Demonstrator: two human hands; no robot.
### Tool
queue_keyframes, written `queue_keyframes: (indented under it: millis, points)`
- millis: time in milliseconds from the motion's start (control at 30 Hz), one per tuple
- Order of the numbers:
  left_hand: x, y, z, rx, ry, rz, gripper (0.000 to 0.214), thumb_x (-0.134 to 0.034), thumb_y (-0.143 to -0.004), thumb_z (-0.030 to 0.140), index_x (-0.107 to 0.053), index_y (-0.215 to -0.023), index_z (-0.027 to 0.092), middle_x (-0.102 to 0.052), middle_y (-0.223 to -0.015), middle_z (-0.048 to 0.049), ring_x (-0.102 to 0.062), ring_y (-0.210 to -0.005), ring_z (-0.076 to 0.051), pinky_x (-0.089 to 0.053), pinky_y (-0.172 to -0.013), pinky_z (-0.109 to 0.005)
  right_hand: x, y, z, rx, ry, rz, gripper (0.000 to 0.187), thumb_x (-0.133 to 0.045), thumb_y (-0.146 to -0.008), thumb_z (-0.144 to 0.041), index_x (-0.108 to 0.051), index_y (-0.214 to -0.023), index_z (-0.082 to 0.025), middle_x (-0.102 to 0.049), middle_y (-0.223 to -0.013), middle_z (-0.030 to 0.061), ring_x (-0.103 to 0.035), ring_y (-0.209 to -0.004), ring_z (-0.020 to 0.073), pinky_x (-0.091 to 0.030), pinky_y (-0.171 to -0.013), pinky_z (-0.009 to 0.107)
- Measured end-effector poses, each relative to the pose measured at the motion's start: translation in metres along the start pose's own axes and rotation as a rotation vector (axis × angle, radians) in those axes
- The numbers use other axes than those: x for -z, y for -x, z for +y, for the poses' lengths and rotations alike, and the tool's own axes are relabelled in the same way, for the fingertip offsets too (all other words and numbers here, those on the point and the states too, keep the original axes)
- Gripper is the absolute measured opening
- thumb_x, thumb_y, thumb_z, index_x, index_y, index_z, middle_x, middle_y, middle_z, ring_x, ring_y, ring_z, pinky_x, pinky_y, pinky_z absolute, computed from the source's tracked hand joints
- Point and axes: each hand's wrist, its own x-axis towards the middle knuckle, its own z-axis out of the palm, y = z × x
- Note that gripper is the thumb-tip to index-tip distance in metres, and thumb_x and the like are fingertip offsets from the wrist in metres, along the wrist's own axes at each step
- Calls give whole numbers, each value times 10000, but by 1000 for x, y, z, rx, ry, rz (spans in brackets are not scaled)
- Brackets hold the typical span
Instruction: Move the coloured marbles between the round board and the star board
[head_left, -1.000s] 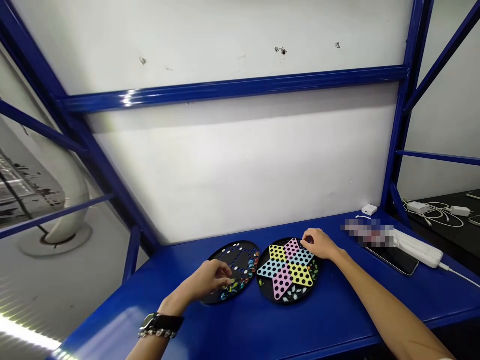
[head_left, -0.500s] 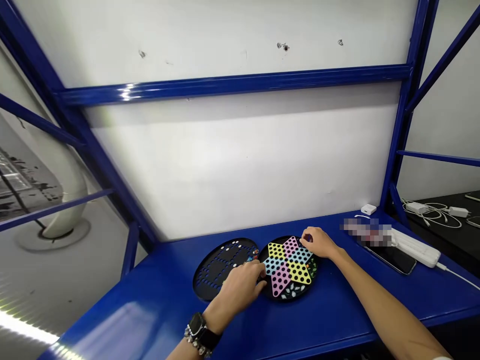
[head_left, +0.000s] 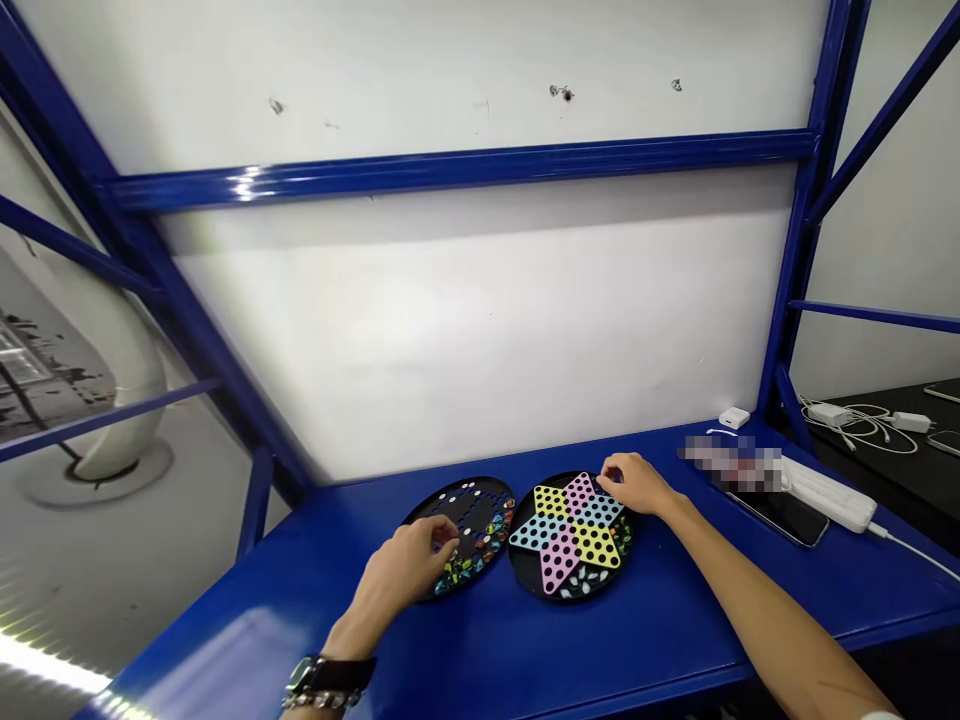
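Note:
Two round black boards lie side by side on the blue shelf (head_left: pixel 525 640). The left tray (head_left: pixel 465 505) holds several coloured glass marbles (head_left: pixel 480 552) along its right and near edge. The right one is a Chinese checkers board (head_left: pixel 571 534) with a pastel star of holes. My left hand (head_left: pixel 405 572) rests over the left tray's near edge, fingers curled and pinched above the marbles. My right hand (head_left: pixel 634 484) sits on the checkers board's far right rim, fingers bent against it. A dark watch and bead bracelet (head_left: pixel 324 680) circle my left wrist.
A phone (head_left: pixel 784 515) and a white power strip (head_left: pixel 829 500) lie at the right of the shelf, with a small white charger (head_left: pixel 733 417) behind. Cables and adapters (head_left: pixel 862 420) cover a black table at far right. Blue frame posts flank both sides.
My left hand went right to the checkers board's left edge, then came back left over the marble tray. My right hand stayed on the board's far rim.

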Motion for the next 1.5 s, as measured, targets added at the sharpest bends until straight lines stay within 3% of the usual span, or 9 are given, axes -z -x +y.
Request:
queue_keyframes:
  millis: [100,200,300,467,533,633,967,1133,1500]
  points:
    - [-5,-3,-22,-26,80,-50,320,-454,-848,414,-721,-852,238,-744,-884,-25,-669,-845,-218,-442,-675,-264,-1,0,1,3,5,17,187,-545,-842,-314,-638,-716,-212,-659,-763,12,-545,-675,138,-364,-607,251]
    - [-7,-1,-19,-48,189,10,419,-400,-881,492,-717,-916,220,-724,-791,-20,-656,-772,-208,-453,-676,-269,-1,-1,2,-8,9,18,178,-552,-836,-310,-648,-721,-213,-665,-767,13,-551,-678,141,-367,-607,250]
    - [-11,12,12,-146,262,78,420,-406,-894,505,-689,-1022,222,-717,-867,-30,-645,-799,-210,-477,-726,-286,-1,-1,3,-15,18,20,180,-552,-837,-315,-653,-728,-212,-672,-773,18,-558,-685,144,-366,-610,250]
    - [-36,54,94,-529,215,58,327,-406,-945,372,-569,-1215,288,-608,-1220,-52,-584,-1068,-214,-459,-933,-325,1,-1,4,-18,18,19,193,-541,-841,-324,-655,-731,-214,-677,-787,23,-563,-688,147,-369,-616,252]
    - [-50,66,120,-570,81,37,305,-397,-947,309,-555,-1206,269,-586,-1219,-78,-562,-1083,-244,-461,-924,-378,1,-1,4,-13,19,22,195,-538,-841,-322,-656,-732,-211,-675,-785,25,-558,-680,145,-369,-617,254]
    - [-68,73,138,-563,-103,18,260,-386,-947,278,-576,-1113,212,-591,-1131,-118,-547,-1052,-296,-464,-878,-450,1,-1,3,-8,22,24,195,-538,-840,-323,-651,-726,-212,-670,-778,21,-553,-677,143,-367,-615,253]
    - [-78,64,140,-696,-263,93,196,-402,-965,281,-563,-1045,202,-587,-1087,-105,-552,-947,-274,-454,-791,-438,-2,0,-1,-2,35,11,200,-541,-842,-311,-633,-702,-203,-664,-751,18,-540,-667,137,-355,-610,252]
    - [-75,62,139,-688,-198,109,168,-404,-975,293,-542,-1010,205,-591,-1015,-49,-547,-898,-225,-445,-795,-390,-1,1,-2,-1,31,2,198,-541,-840,-311,-633,-710,-194,-666,-761,22,-545,-681,136,-353,-622,249]
    - [-73,61,133,-724,-70,58,183,-373,-986,297,-518,-925,204,-607,-950,-38,-557,-819,-190,-415,-738,-326,-2,1,-1,6,4,3,184,-549,-830,-306,-625,-700,-199,-657,-758,24,-527,-667,137,-342,-617,255]
